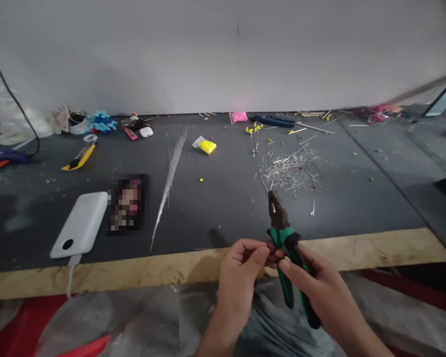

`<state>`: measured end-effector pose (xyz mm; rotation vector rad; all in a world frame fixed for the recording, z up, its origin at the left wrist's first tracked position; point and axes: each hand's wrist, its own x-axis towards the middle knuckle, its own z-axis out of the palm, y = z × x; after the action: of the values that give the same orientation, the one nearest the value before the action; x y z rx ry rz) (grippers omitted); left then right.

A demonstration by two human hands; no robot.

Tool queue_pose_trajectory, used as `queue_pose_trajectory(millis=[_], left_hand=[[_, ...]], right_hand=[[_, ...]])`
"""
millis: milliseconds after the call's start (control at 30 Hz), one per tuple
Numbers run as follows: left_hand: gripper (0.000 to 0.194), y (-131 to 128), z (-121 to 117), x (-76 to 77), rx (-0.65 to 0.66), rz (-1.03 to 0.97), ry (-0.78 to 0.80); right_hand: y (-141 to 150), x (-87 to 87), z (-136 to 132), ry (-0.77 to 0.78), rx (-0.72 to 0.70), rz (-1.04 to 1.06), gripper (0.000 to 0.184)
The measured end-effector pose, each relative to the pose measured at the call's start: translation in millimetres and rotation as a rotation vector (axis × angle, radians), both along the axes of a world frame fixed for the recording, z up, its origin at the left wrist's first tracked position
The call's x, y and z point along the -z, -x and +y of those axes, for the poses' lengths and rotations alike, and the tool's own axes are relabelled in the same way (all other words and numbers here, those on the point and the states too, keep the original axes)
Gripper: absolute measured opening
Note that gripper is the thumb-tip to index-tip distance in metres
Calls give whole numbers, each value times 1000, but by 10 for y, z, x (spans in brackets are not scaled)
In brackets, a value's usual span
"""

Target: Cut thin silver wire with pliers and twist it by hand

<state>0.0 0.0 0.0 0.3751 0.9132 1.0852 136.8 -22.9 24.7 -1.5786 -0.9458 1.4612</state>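
My right hand (315,285) grips green-and-black pliers (287,248) by the handles, with the dark jaws pointing up and away over the table edge. My left hand (241,267) pinches something small and thin right beside the pliers' pivot; the thing itself is too small to make out. Both hands hover in front of the wooden table edge (171,270), above my lap. On the dark mat beyond the pliers lies a scattered pile of short cut wire pieces (290,171). A bundle of long thin wires (169,178) lies to the left of centre.
A white power bank (81,223) and a phone (127,203) lie at the left. Farther back are a yellow utility knife (80,157), yellow clay in a bag (207,146), pink clay (240,117), a blue tool (273,121), tape rolls and clutter along the wall.
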Motion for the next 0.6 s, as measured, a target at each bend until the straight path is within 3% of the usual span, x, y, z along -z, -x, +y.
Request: queue_pose_trajectory(millis=[600], left_hand=[[13,144,-112,37,87,69,-7]], right_hand=[[114,43,76,49,26,35,24]])
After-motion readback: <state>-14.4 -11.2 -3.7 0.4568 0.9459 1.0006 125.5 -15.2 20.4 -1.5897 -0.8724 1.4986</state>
